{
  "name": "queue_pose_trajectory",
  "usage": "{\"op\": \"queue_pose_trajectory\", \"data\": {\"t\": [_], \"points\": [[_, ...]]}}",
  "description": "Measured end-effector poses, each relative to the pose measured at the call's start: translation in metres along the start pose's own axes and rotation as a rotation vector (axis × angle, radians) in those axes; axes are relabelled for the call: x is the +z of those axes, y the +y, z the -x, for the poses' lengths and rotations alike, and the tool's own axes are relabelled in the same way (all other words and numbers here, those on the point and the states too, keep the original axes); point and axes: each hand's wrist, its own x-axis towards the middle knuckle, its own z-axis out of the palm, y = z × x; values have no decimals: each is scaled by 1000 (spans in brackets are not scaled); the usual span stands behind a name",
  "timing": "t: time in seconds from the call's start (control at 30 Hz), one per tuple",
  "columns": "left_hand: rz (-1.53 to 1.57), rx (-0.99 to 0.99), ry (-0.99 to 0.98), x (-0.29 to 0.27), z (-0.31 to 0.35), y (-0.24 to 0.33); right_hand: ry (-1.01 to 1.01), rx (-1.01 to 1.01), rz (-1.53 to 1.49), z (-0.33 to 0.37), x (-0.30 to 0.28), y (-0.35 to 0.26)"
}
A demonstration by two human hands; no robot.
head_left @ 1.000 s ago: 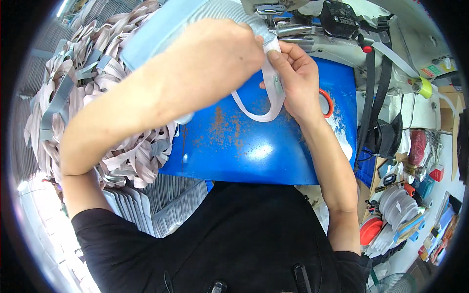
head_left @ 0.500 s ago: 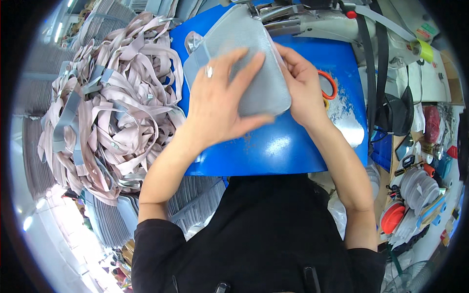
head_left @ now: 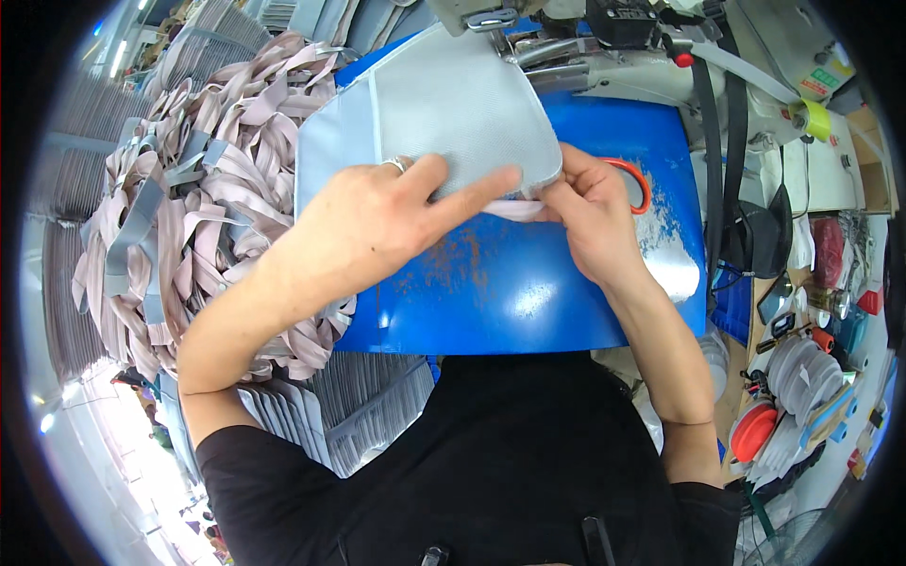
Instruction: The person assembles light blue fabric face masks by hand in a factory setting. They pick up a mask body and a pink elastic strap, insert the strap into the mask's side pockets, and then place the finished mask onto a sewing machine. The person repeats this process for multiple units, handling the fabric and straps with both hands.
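Observation:
A pale grey mesh fabric panel [head_left: 462, 104] with rounded corners lies tilted over the blue work surface, its far edge under the head of a sewing machine [head_left: 481, 11]. A smooth blue-grey band runs down its left side. My left hand [head_left: 377, 212], with a ring, rests on the panel's near part, one finger stretched right along the edge; its other fingertips are hidden. At the near right corner my right hand [head_left: 599, 208] pinches the end of a pale pink strip [head_left: 514, 209] against the panel. Part of that strip passes under the panel.
Left of the blue work surface [head_left: 510, 302] lies a tangled heap of pink and grey straps [head_left: 226, 198]. Orange-handled scissors [head_left: 640, 184] are by my right hand. Stacks of grey panels [head_left: 368, 396] stand below left. White reels [head_left: 807, 373] and tools crowd the right.
The panel has swung flatter and moved slightly left, showing more of its blue-grey band. My left hand has slid to its near edge; the pink strip now shows at my right fingers.

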Motion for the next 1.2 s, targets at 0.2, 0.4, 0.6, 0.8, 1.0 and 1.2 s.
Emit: {"op": "queue_pose_trajectory", "data": {"t": [0.2, 0.4, 0.6, 0.8, 1.0, 1.2], "points": [[26, -26, 19, -2, -12, -38, 37, -65, -26, -34, 2, 3], [20, -133, 154, 34, -10, -51, 68, -119, 137, -36, -13, 20], [-28, -165, 126, 55, -10, -43, -18, -122, -23, -43, -2, 9], [-58, -58, 52, 22, -8, -55, 12, -188, -30, -58, 9, 10], [-172, 13, -24, -5, -11, -61, -40, -67, -30, -44, 0, -7], [-256, 81, -73, -20, -30, -75, 6, -80, -69, -65, 2, -5]]}}
